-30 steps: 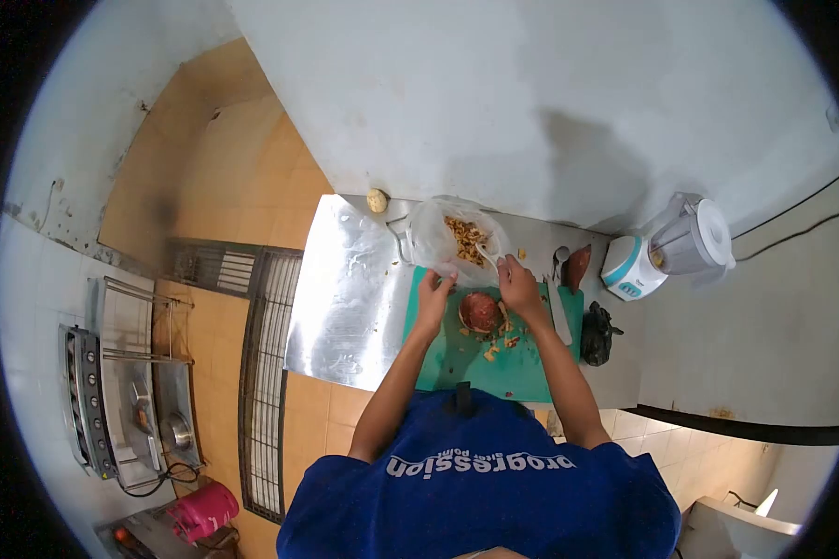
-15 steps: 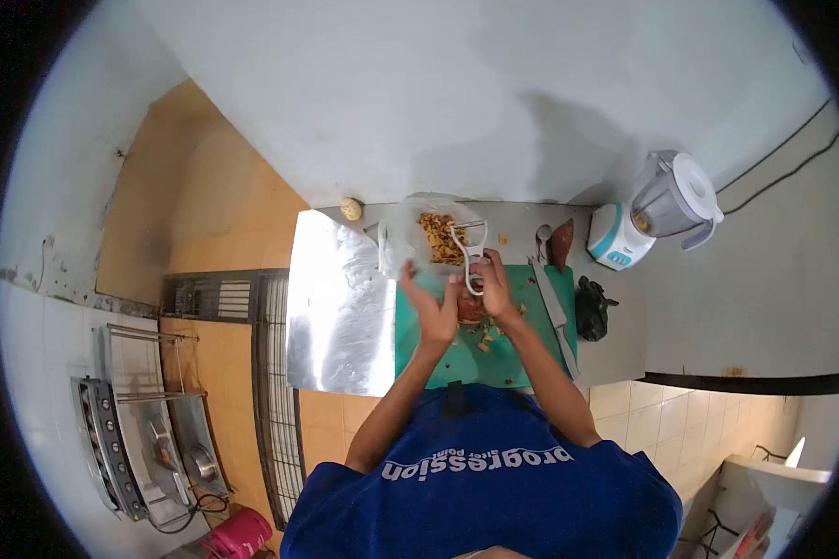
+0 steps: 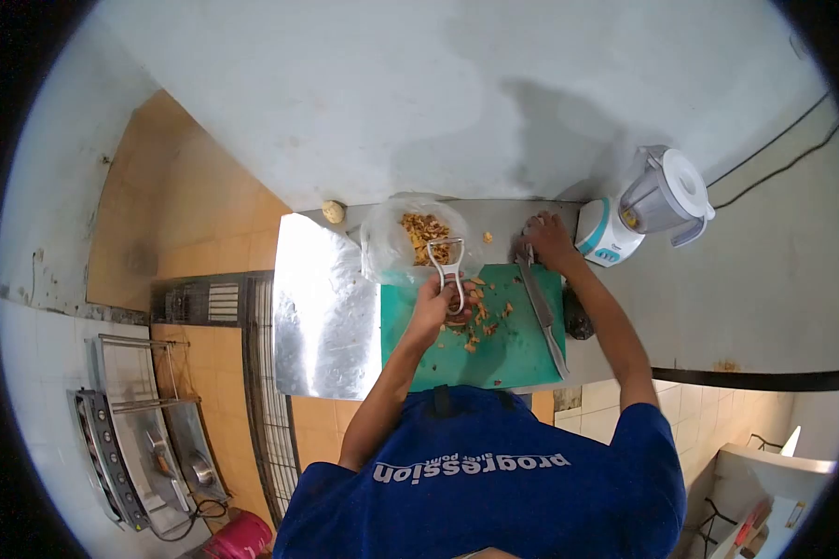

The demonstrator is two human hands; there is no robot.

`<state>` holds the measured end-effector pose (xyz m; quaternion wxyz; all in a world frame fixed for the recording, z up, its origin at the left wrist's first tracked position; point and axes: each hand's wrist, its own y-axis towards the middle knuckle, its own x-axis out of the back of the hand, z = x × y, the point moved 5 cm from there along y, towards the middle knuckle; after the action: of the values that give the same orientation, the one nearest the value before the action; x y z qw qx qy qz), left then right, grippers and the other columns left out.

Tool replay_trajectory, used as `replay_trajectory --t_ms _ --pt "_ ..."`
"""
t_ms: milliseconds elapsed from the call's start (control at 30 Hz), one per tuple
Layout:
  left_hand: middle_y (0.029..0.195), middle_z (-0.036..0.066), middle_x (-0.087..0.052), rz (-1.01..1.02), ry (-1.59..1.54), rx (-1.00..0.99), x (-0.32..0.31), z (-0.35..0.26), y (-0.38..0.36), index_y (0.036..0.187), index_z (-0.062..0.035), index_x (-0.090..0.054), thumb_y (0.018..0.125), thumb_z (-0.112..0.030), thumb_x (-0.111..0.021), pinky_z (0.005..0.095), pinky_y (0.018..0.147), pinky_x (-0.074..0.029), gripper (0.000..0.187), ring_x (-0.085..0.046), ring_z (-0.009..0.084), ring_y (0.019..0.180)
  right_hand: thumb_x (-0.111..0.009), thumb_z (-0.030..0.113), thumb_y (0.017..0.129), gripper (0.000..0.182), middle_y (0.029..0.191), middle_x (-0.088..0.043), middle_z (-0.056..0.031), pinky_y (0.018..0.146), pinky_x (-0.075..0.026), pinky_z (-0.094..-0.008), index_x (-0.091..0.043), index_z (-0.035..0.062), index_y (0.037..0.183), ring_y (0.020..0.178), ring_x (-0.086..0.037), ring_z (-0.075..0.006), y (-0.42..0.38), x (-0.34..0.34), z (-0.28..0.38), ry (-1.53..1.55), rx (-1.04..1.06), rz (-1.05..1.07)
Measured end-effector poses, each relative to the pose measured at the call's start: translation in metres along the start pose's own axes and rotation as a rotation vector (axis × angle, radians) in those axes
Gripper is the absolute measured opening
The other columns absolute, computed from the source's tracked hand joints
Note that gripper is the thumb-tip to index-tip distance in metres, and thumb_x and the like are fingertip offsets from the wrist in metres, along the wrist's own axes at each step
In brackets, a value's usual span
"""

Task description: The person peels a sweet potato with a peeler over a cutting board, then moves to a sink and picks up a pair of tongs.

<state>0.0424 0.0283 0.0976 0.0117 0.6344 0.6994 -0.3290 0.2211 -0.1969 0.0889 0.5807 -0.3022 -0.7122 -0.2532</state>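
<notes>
In my left hand (image 3: 429, 306) is a white Y-shaped peeler (image 3: 453, 276), its head pointing toward the back wall. Brown food shows under the handle, partly hidden by my fingers. Below them lies a green cutting board (image 3: 410, 363) scattered with orange-brown peelings (image 3: 480, 326). My right hand (image 3: 548, 242) is stretched to the back right, its fingers curled over the spot where a sweet potato lay, which they now cover. Close to its wrist, a long knife (image 3: 540, 303) lies along the board's right side. A clear plastic bag (image 3: 382, 247) with chopped brown pieces (image 3: 426, 238) sits behind the board.
A blender (image 3: 615, 228) with a little yellow food inside stands to the right. Behind my right forearm is a black plastic bag (image 3: 578, 321). A pale round item (image 3: 333, 211) rests by the wall, beyond the shiny metal sheet (image 3: 322, 307).
My right hand has left the peeler and moved right to the sweet potato and spoon. The peeler now stays in my left hand. The view has shifted slightly.
</notes>
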Motion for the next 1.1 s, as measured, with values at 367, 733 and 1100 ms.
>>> replay_trajectory --t_ms 367,733,1100 --pt "0.083 0.001 -0.056 -0.059 0.085 -0.058 0.030 -0.016 0.000 0.119 -0.0086 -0.050 0.106 -0.030 -0.044 0.0267 0.057 -0.042 0.026 -0.050 0.0110 0.066 -0.069 0.020 0.068 0.004 0.092 -0.066 0.0012 0.100 -0.043 -0.0484 -0.068 0.0174 0.065 0.110 -0.057 -0.0218 0.067 -0.039 -0.030 -0.123 0.509 -0.135" --pt "0.087 0.000 -0.052 -0.063 0.134 -0.036 0.034 -0.028 -0.003 0.129 -0.0116 -0.048 0.106 -0.035 -0.043 0.0245 0.053 -0.039 0.033 -0.045 0.0094 0.064 -0.060 0.019 0.092 0.026 0.091 -0.070 -0.0184 0.083 -0.053 -0.0442 -0.068 0.0023 0.111 0.089 -0.068 -0.0367 0.036 0.099 0.010 0.814 0.012 0.086" --pt "0.089 0.003 -0.054 -0.090 0.093 -0.084 0.020 -0.030 0.001 0.132 -0.0112 -0.040 0.107 -0.025 -0.038 0.0251 0.044 -0.034 0.029 -0.044 0.0099 0.057 -0.053 0.001 0.083 0.057 0.101 -0.059 -0.0189 0.070 -0.051 -0.0501 -0.051 0.0100 0.139 0.083 -0.061 -0.0414 -0.009 0.062 0.153 0.769 -0.317 -0.225"
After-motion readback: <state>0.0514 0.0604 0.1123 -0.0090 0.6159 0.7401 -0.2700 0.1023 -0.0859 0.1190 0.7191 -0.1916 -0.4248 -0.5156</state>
